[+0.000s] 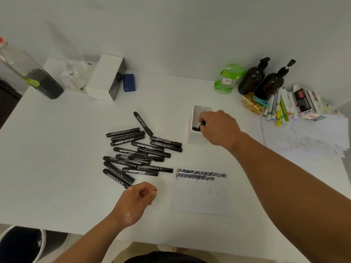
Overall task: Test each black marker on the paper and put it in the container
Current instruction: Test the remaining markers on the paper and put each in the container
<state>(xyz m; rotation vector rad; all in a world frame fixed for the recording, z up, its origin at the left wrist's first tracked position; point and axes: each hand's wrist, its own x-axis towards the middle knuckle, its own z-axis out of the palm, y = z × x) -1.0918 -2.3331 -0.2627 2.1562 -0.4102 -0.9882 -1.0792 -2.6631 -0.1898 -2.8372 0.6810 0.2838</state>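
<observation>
White container (pixel 196 138) at centre-right receives the marker (pixel 201 125) your right fingers (pixel 204 118) pinch; left fingers (pixel 150 192) curl empty beside the pile (pixel 141 144), ready for the next.

white table (pixel 57 168): marker pile (pixel 140 154), scribbled paper (pixel 201 196), white container (pixel 196 138), bottles (pixel 250 78)

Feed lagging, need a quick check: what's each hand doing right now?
Left hand: fingers curled, nothing visible in them.
Right hand: grips black marker at container mouth.
</observation>
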